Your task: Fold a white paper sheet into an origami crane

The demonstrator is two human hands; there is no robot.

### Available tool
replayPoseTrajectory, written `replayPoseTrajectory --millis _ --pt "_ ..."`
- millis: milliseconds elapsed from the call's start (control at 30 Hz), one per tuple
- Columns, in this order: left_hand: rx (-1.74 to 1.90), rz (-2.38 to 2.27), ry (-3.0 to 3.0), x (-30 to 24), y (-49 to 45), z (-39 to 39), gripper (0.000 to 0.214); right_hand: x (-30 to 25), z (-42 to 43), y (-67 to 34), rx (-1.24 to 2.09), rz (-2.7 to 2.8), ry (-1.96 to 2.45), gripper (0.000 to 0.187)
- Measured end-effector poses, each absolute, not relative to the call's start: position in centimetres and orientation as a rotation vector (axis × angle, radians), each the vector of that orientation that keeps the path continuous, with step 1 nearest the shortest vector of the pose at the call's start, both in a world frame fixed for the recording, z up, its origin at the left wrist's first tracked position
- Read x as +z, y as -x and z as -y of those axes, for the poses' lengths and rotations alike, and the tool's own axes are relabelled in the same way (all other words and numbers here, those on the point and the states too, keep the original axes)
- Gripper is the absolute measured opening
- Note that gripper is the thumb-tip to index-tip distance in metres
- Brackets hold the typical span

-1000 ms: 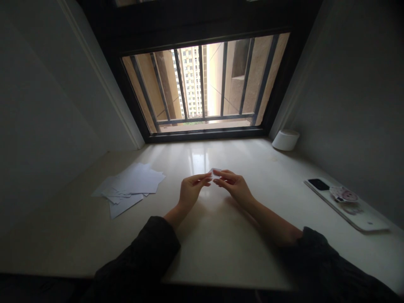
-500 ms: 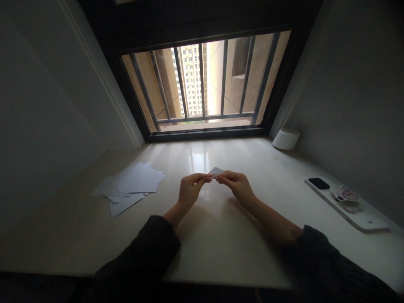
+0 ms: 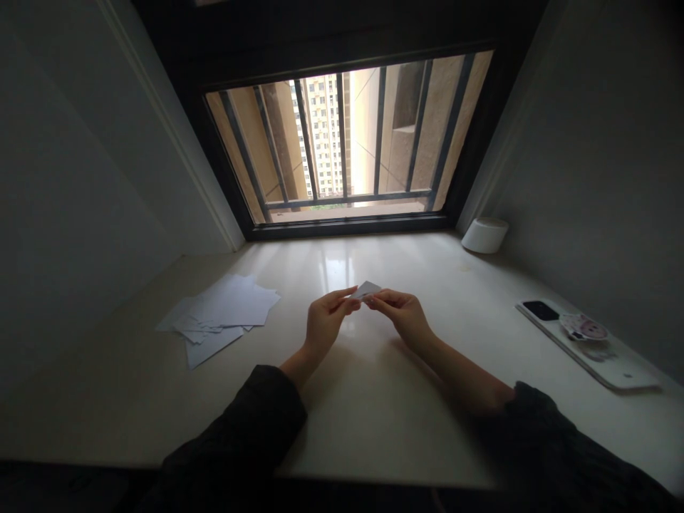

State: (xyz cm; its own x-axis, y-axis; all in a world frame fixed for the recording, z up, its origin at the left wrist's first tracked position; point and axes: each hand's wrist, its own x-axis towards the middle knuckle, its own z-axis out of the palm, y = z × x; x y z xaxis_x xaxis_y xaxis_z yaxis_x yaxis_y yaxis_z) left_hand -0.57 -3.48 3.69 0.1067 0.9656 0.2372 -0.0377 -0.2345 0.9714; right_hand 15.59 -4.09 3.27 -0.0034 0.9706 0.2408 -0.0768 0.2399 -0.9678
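A small folded piece of white paper [image 3: 368, 288] is held up over the pale sill, its pointed corner facing the window. My left hand [image 3: 325, 317] pinches its left side between thumb and fingers. On the opposite side my right hand [image 3: 400, 310] grips the lower right edge with thumb and fingertips. Both hands are closed and close together, and the fingers cover the paper's near part. A loose stack of white paper sheets [image 3: 232, 303] lies to the left of my left hand.
A white phone [image 3: 593, 356] with a round grip on its back lies on the sill [image 3: 363, 420] at the right. Behind it a white rounded container [image 3: 484, 236] stands by the wall. Beyond the sill is a dark-framed window [image 3: 347, 226] with bars outside.
The left hand has shifted slightly, its index finger now lying higher along the paper. The folded paper shows a little more clearly between the hands. The right hand has barely moved.
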Motion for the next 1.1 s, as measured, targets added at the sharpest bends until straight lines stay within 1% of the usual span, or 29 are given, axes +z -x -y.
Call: replayPoseTrajectory --millis 300,600,733,867,1100 --pt "1.396 -1.04 -1.432 3.6 0.4 3.5 0.033 3.3 4.1 -15.2 1.096 1.187 0.943 0.014" --pt "1.384 -1.006 -1.38 3.5 0.4 3.5 0.033 2.1 3.6 -15.2 1.202 1.053 0.954 0.023" --pt "1.391 -1.012 -1.36 3.5 0.3 3.5 0.033 2.1 3.6 -15.2 1.186 1.039 0.976 0.027" --pt "1.397 -1.001 -1.349 3.5 0.2 3.5 0.032 2.4 3.8 -15.3 1.149 1.057 1.004 0.028" --pt "1.367 -0.975 -1.33 3.4 0.2 3.4 0.032 2.3 3.7 -15.2 1.194 1.015 1.008 0.029"
